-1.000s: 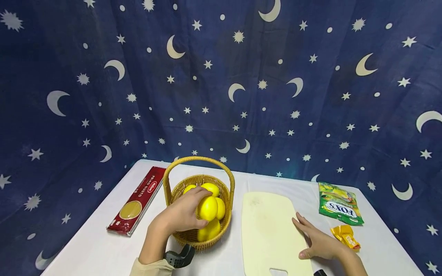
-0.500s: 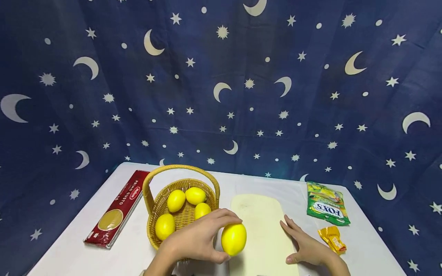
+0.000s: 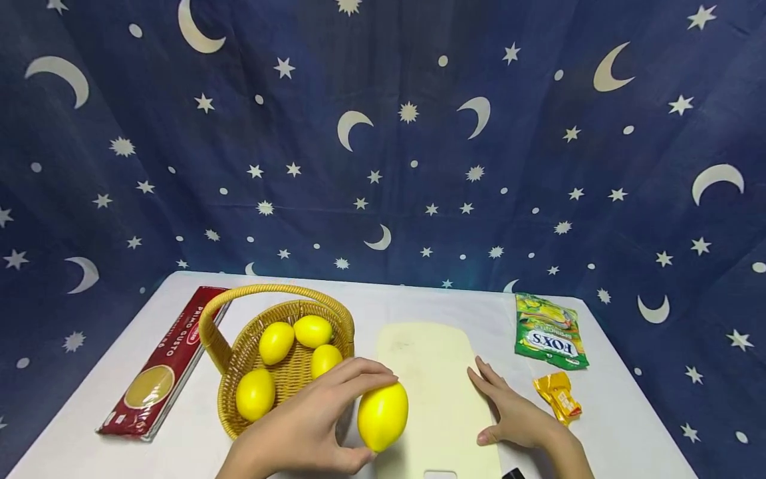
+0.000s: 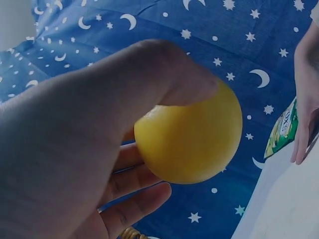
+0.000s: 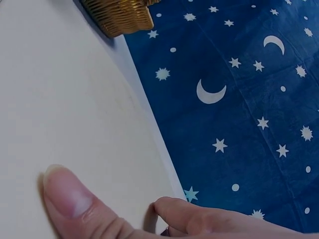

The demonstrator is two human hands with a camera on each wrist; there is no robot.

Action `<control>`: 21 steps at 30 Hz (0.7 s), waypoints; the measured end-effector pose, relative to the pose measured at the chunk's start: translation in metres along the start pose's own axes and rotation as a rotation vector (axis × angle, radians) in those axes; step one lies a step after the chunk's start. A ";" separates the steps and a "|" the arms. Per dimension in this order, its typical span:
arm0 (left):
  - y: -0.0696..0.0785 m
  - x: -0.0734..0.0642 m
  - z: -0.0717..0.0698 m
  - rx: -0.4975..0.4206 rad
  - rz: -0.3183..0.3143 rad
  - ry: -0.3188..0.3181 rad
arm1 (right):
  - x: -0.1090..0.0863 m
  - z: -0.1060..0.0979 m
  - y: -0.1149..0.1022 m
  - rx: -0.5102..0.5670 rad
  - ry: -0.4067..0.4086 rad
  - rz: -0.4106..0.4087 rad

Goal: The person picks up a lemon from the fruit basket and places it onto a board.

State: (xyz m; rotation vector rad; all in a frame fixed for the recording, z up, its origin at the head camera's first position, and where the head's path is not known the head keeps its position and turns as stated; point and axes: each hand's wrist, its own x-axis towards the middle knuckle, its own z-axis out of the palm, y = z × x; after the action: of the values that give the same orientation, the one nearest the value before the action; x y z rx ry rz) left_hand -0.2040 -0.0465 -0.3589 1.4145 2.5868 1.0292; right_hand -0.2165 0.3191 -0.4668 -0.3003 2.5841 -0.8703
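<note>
My left hand [image 3: 311, 422] pinches a lemon [image 3: 383, 416] between thumb and fingers. It is held up over the left side of a cream cutting board [image 3: 425, 366], close to the wicker basket [image 3: 290, 382]. In the left wrist view the thumb lies across the lemon [image 4: 199, 144], with fingers behind it. Several more lemons [image 3: 255, 394] lie in the basket. My right hand [image 3: 520, 416] rests at the board's right edge with fingers extended. The right wrist view shows its thumb [image 5: 70, 194] on the board's surface and another finger by the edge.
The basket's tall arched handle [image 3: 275, 289] rises above its rim. Left of it lies a red pasta packet [image 3: 161, 366]. A green Fox's bag [image 3: 550, 332] and a small orange packet [image 3: 558, 396] lie right of the board. A star-patterned cloth [image 3: 419, 166] hangs behind the white table [image 3: 365, 299].
My left hand has lifted a lemon out of the basket and carried it right, over the board. The right hand has stayed at the board's edge. The head view has shifted rightward.
</note>
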 end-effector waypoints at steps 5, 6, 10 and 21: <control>-0.002 0.002 0.005 0.019 -0.002 0.060 | -0.002 -0.003 -0.001 0.016 -0.008 0.001; -0.003 0.003 0.008 0.016 -0.017 0.065 | -0.002 -0.002 0.000 0.021 -0.013 0.003; -0.002 0.011 0.030 0.029 -0.047 0.093 | -0.004 0.002 0.006 0.027 -0.028 0.015; -0.017 0.066 0.104 0.306 -0.144 0.389 | 0.000 0.002 0.014 0.029 -0.001 -0.057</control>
State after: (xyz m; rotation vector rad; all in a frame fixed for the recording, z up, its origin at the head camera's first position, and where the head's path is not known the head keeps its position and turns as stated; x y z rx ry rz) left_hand -0.2227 0.0529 -0.4317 1.1432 3.1890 1.0091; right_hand -0.2168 0.3286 -0.4769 -0.3671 2.5705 -0.9264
